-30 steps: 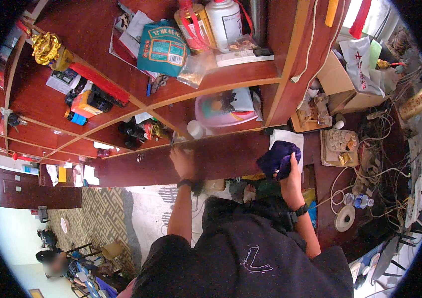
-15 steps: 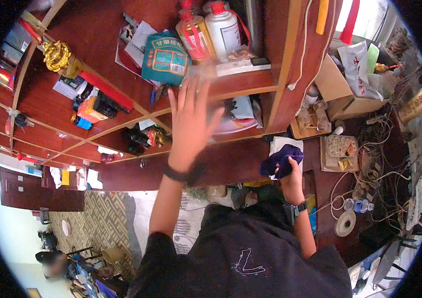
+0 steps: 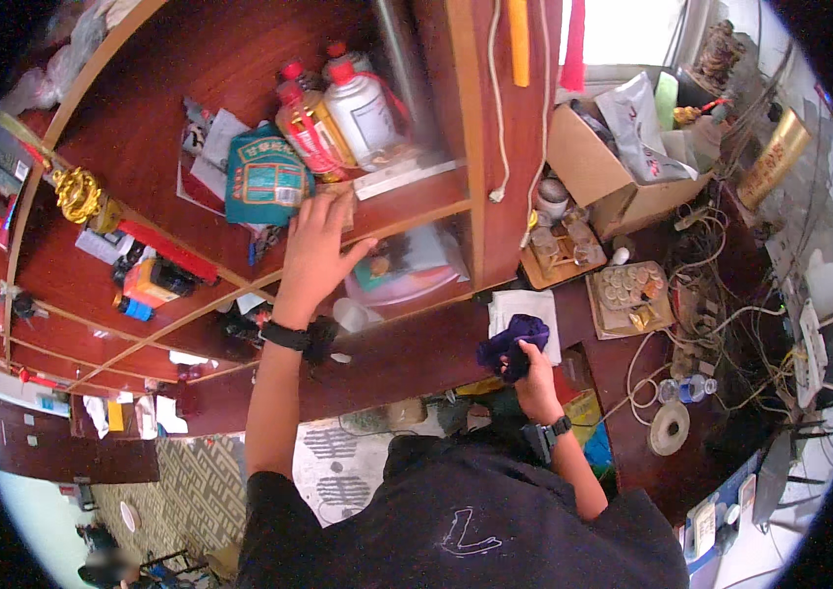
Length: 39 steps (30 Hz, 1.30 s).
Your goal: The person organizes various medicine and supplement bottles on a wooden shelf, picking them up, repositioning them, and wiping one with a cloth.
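Note:
My left hand (image 3: 314,257) reaches to the front edge of a wooden shelf (image 3: 412,211), its fingers stretched out and its thumb apart. The fingertips lie at a small tan piece (image 3: 339,196); whether they press on it I cannot tell. Just behind them are a teal packet (image 3: 267,182), a gold bottle (image 3: 316,133) and a white bottle (image 3: 358,120) with a red cap. Lower right, my right hand (image 3: 537,385) is closed on a bunched dark purple cloth (image 3: 517,346). That cloth hangs over white paper (image 3: 544,316) on the desk.
The desk at right holds a tray of glass cups (image 3: 564,250), a board with round pieces (image 3: 632,290), tangled cables (image 3: 721,245), a tape roll (image 3: 670,429) and an open cardboard box (image 3: 588,162). A gold ornament (image 3: 78,196) hangs at left. Another person (image 3: 107,567) is at lower left.
The view has shifted, so shelf and desk appear further left. My left hand's spread fingers have drawn closer together at the shelf edge. My right hand still holds the cloth.

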### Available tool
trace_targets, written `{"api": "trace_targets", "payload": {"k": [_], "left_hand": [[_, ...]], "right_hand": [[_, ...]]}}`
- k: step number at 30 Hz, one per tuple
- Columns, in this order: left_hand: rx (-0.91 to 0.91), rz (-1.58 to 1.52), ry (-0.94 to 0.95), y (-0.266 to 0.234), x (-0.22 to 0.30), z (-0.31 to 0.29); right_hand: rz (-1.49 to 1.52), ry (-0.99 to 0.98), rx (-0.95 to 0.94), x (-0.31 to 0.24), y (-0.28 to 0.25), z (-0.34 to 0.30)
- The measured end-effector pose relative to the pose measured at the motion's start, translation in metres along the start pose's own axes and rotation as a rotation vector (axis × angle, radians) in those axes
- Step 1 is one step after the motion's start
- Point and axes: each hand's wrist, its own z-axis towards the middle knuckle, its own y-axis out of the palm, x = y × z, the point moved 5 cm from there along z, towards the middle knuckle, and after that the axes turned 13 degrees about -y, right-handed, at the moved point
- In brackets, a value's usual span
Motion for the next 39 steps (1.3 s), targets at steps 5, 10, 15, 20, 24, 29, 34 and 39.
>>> {"api": "trace_targets", "payload": {"k": [5, 10, 15, 20, 24, 29, 34, 39], "left_hand": [[-0.036, -0.070, 0.001, 0.007, 0.000, 0.001], [-0.099, -0.062, -0.026, -0.002, 0.007, -0.006], [-0.108, -0.058, -0.051, -0.006, 0.007, -0.016], [-0.002, -0.062, 0.025, 0.002, 0.006, -0.023], [0.042, -0.070, 0.112, -0.004, 0.012, -0.046], [0.001, -0.229, 0.191, 0.010, 0.051, -0.120], [-0.286, -0.343, 0.126, 0.122, 0.061, -0.191], [-0.278, -0.274, -0.045, 0.208, 0.052, -0.229]], "right_hand": [[-0.030, 0.015, -0.020, -0.006, 0.002, 0.006], [-0.058, 0.006, -0.016, -0.006, 0.002, 0.009], [-0.026, -0.012, 0.003, -0.007, 0.007, 0.004], [-0.016, 0.004, -0.040, -0.010, 0.012, 0.001], [-0.026, 0.045, -0.046, -0.009, 0.005, -0.001], [0.048, 0.013, -0.012, -0.007, -0.011, 0.003], [0.063, 0.015, 0.015, -0.014, -0.012, 0.005], [0.049, 0.018, 0.027, -0.013, -0.023, 0.010]]}}
